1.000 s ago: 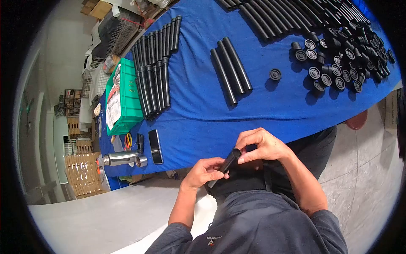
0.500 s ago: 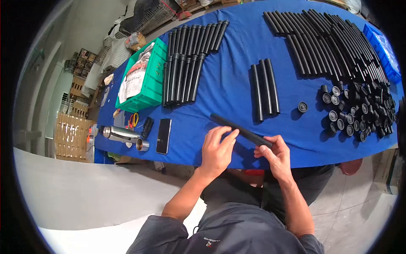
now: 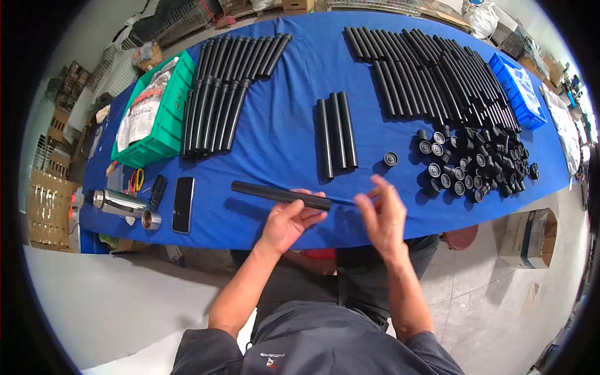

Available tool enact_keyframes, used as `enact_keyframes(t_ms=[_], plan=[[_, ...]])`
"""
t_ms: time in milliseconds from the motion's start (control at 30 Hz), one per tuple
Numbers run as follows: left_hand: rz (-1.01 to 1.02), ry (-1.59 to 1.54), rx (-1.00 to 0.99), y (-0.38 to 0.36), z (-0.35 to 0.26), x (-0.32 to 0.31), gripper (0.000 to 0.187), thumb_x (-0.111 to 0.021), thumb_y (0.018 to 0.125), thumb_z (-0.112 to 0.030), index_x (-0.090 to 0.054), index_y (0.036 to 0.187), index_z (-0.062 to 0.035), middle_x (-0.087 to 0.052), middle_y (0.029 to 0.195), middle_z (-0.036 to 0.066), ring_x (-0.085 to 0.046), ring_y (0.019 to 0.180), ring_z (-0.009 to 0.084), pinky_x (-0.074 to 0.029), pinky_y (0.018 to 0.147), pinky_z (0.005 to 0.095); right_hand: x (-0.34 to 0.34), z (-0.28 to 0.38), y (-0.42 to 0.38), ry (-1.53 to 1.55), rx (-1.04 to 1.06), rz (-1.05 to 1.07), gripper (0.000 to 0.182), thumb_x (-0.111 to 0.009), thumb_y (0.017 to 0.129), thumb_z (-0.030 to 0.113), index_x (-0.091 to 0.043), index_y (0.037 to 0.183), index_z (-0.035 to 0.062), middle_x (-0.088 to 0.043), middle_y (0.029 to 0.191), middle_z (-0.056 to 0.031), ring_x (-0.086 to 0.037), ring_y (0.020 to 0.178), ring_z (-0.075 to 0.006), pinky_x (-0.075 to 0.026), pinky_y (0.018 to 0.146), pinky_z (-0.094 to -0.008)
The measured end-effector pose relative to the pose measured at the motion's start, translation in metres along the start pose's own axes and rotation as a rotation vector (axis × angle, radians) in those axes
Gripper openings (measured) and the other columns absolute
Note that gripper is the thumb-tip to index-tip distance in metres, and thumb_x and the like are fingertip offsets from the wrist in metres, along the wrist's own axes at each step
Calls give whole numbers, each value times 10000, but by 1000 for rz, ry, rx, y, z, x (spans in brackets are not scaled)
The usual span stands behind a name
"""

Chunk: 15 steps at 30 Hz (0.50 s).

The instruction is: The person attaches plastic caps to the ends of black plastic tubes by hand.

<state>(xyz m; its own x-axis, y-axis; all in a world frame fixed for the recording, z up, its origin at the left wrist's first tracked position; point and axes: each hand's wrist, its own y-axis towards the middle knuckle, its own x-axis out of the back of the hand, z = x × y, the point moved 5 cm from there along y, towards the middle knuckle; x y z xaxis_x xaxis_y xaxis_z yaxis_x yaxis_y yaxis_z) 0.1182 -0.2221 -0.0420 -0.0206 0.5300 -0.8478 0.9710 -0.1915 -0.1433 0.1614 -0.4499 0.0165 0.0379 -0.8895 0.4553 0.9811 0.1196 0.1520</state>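
With my left hand (image 3: 285,224), I am grasping a straight black cylindrical tube (image 3: 259,190) near its right end, over the blue cloth-covered table (image 3: 281,150); my right hand (image 3: 385,219) is hovering near that end, released, fingers parted. Beyond, three matching black tubes (image 3: 339,134) are lying side by side, a round black ridged cap (image 3: 390,159) resting to their right.

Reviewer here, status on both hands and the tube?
Left hand holding black tube over blue cloth. Right hand empty, open, just below the lone cap. Nothing visibly blocking between right hand and cap.
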Motion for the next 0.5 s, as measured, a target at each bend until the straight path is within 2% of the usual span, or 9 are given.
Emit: enact_keyframes(t_ms=[67, 133, 267, 333, 400, 467, 500], plan=[[-6, -57, -51, -6, 0, 4, 313, -657, 985, -63, -622, 1295, -48, -632, 1370, 249, -657, 1236, 400, -578, 1037, 535, 25, 12, 25, -440, 208, -135, 496, -746, 935, 190, -567, 1380, 63, -614, 1190, -197, -679, 1022, -318, -588, 757, -425], [22, -22, -126, -5, 1, 1, 296, -660, 980, -63, -620, 1273, -50, -636, 1360, 256, -657, 1235, 404, -585, 1029, 538, 30, 15, 48, -688, 205, -159, 522, -740, 927, 211, -558, 1401, 95, -553, 1308, -194, -620, 1146, -385, -591, 796, -479], [-12, -5, -124, -4, 1, 3, 325, -714, 939, -31, -625, 1249, -70, -671, 1300, 251, -687, 1190, 381, -610, 997, 512, 17, -22, 77, -807, 144, 58, 458, -718, 929, 174, -575, 1360, 117, -561, 1229, -180, -611, 1123, -379, -593, 822, -473], [-14, -68, -132, -5, 0, 2, 328, -741, 926, -37, -635, 1234, -76, -689, 1276, 229, -698, 1172, 363, -620, 983, 499, 19, -23, 79, -789, 185, 38, 399, -714, 913, 99, -591, 1292, 88, -576, 1168, -185, -615, 1070, -375, -580, 806, -480], [-21, -105, -145, -5, 0, 3, 318, -747, 929, -51, -639, 1227, -73, -695, 1269, 220, -701, 1168, 356, -622, 982, 495, 24, -14, 71, -623, 276, -53, 386, -709, 887, 47, -586, 1253, 41, -610, 1094, -165, -651, 980, -311, -556, 830, -437], [-23, -94, -167, 0, -2, 3, 308, -747, 935, -66, -644, 1226, -79, -699, 1267, 210, -692, 1187, 349, -608, 1004, 494, 15, -8, 56, -14, 125, 69, 363, -681, 863, -31, -564, 1205, 16, -632, 1036, -135, -653, 895, -230, -549, 781, -372], [-25, -90, -175, 3, -1, 2, 304, -747, 939, -74, -646, 1225, -82, -701, 1265, 205, -687, 1197, 345, -601, 1015, 493, 0, -12, 45, 376, -118, 191, 348, -662, 857, -37, -556, 1184, 17, -654, 1006, -85, -648, 885, -165, -550, 785, -328]])
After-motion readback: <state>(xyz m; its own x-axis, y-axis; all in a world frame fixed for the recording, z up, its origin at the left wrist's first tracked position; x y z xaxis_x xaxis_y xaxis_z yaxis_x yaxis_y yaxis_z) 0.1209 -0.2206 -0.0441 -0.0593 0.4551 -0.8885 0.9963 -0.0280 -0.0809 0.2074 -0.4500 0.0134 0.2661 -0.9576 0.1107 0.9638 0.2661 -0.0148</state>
